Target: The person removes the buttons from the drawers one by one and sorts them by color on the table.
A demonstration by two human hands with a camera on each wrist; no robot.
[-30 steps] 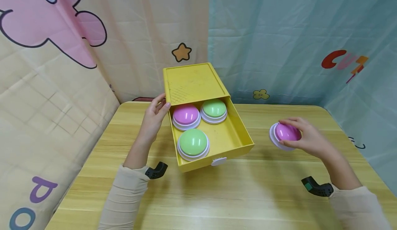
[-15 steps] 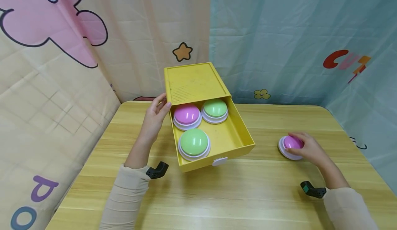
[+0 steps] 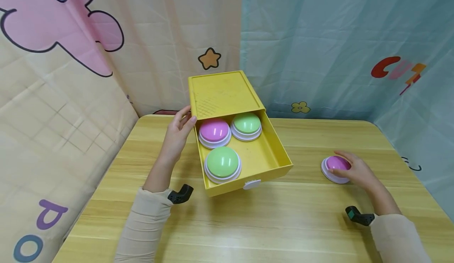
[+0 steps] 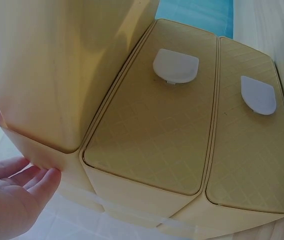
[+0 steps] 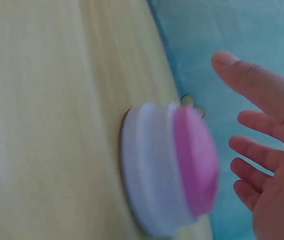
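Observation:
A yellow drawer cabinet [image 3: 225, 91] stands on the table, its top drawer [image 3: 259, 152] pulled out. In the drawer sit dome-shaped push buttons on white bases: a pink one [image 3: 214, 130], a green one [image 3: 247, 123] behind and a green one [image 3: 222, 162] in front. My left hand [image 3: 177, 133] rests against the cabinet's left side, fingers on the side wall and thumb at the front corner. To the right, another pink push button [image 3: 335, 168] lies on the table. Beside it my right hand [image 5: 277, 160] is spread with a gap from the dome.
Two lower drawers [image 4: 149, 125] with white handles [image 4: 177, 66] are closed beneath the pulled-out one. The wooden table [image 3: 255, 223] ends at a printed curtain [image 3: 305, 50] behind. Black wrist cameras [image 3: 359, 216] sit on both sleeves.
My right hand has carried the pink push button right and down onto the table and let go of it. The left hand keeps its place on the cabinet.

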